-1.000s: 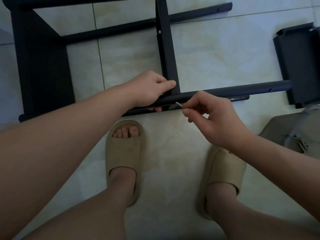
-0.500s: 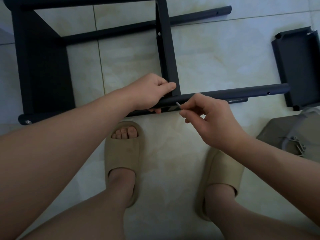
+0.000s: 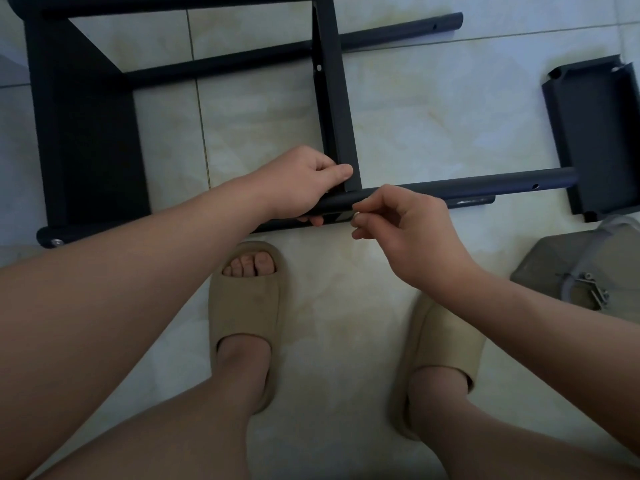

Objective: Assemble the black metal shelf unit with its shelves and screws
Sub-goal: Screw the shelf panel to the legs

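Pinching a screw (image 3: 355,218) in the right hand (image 3: 408,237), just near of the left-to-right tube (image 3: 467,183); left hand (image 3: 304,183) clenched round that tube at the shelf (image 3: 337,116) (hole hidden).

Pale tiled floor (image 3: 433,109) — beige left slipper (image 3: 242,306) and right slipper (image 3: 446,341) on it, grey-green bag (image 3: 554,258) far right.

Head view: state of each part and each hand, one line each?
left hand, grips the front tube at the middle shelf joint
right hand, pinches a screw
screw, at the tube's near side, mostly hidden; seated or not, cannot tell
front tube, lying level, right-end hole empty
middle shelf, on edge, meets the front tube
loose shelf, on the floor, unattached
screw bag, on the floor, untouched
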The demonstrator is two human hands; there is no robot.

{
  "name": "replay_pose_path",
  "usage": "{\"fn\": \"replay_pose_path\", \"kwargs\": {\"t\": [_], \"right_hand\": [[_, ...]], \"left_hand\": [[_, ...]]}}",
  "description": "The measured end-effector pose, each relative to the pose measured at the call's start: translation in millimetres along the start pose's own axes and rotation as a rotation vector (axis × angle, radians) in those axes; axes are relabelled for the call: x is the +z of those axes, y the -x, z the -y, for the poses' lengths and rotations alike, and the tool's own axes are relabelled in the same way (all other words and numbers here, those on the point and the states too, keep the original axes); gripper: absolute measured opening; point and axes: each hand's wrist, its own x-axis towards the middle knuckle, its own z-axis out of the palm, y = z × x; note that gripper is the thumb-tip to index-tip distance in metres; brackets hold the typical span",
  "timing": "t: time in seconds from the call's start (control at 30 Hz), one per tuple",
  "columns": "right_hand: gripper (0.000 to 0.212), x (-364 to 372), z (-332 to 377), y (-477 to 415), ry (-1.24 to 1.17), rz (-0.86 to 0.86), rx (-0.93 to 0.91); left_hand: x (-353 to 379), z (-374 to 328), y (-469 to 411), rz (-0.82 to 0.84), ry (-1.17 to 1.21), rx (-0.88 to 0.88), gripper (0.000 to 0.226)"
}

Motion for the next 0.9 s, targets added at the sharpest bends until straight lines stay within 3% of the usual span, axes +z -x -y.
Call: {"fn": "replay_pose_path", "kwargs": {"t": [0.33, 0.77, 0.9], "right_hand": [[0.017, 10.2, 8.5, -1.7, -0.301, -0.068, 0.199], [0.019, -1.7, 17.3, -14.7, 0.438, -0.058, 0.054], [0.015, -3.6, 16.5, -10.6, 0.431, -0.004, -0.007]], "left_hand": [[0.0, 1.1, -1.5, -0.006, 0.007, 0.014, 0.047], [-0.4, 0.6, 0.6, -0.049, 0.014, 0.015, 0.033], [4.1, 0.5, 2.1, -0.232, -0.168, 0.066, 0.038]]}}
